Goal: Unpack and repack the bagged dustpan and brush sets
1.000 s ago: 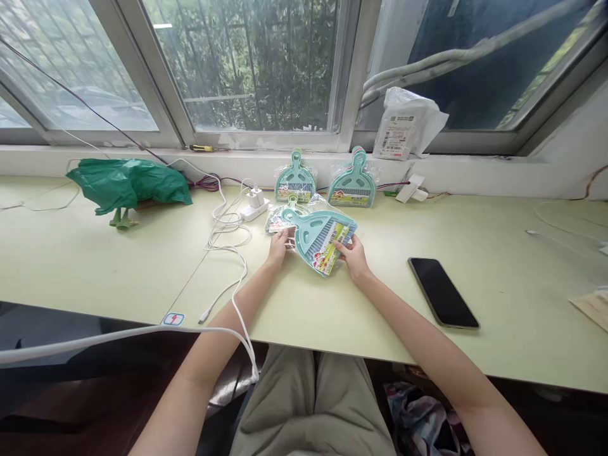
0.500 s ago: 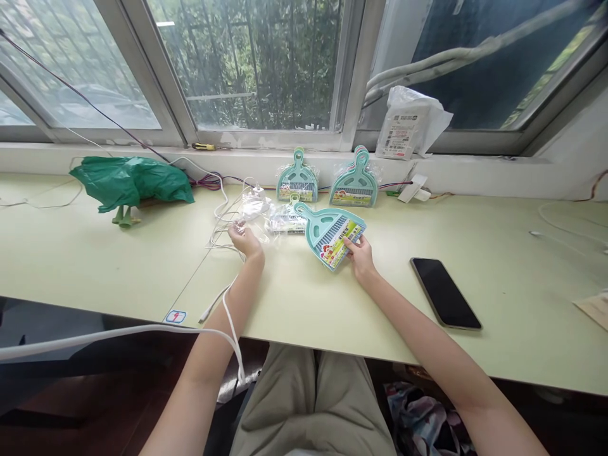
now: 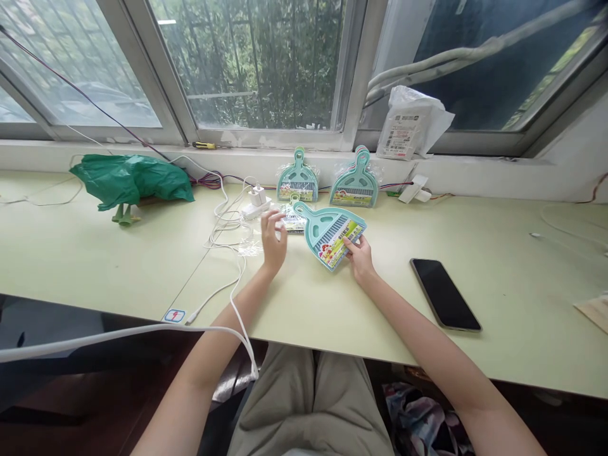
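Observation:
My right hand grips the wide edge of a mint-green mini dustpan, thumb over its printed label, its handle pointing up and left. My left hand is raised just left of it with fingers apart and nothing in them. Clear plastic wrap lies on the table beside the left wrist. Behind the left fingers is another packaged dustpan set, partly hidden. Two upright groups of wrapped dustpans lean at the wall: one dustpan left, a stacked group right.
A black phone lies on the table to the right. White cables and a charger plug are at the left. A green plastic bag sits far left. A white wrapped package stands on the sill.
My left hand has let go of the clear plastic wrap, which now lies on the table, and has moved right toward the dustpan. My right hand stays on the dustpan.

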Demonstrator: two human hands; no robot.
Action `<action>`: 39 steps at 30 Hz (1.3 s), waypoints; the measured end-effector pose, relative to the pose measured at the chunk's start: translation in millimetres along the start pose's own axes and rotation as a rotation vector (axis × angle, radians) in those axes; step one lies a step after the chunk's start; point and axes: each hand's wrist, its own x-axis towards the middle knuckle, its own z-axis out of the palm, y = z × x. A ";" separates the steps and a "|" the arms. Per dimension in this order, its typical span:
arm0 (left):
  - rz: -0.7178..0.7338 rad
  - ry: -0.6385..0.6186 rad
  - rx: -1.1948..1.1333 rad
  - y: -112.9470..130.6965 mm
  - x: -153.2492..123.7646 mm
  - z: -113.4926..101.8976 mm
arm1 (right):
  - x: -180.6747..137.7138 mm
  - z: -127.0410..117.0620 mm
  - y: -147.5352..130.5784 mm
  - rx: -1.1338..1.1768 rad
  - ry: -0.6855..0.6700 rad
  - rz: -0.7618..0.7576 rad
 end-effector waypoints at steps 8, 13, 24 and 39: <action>-0.611 -0.696 -0.528 4.1 -21.1 29.7 | 2.7 -1.0 1.6 0.059 -0.043 -0.021; -0.669 -0.606 -0.542 2.2 -19.4 26.8 | -2.1 4.9 0.8 -0.040 -0.093 0.008; -0.804 -0.375 -0.386 -23.9 -12.5 25.9 | 13.5 -10.5 -5.6 -0.106 0.283 0.024; -0.658 -0.595 -0.404 -15.6 -18.8 28.3 | 47.5 -62.1 -23.8 0.195 0.574 0.005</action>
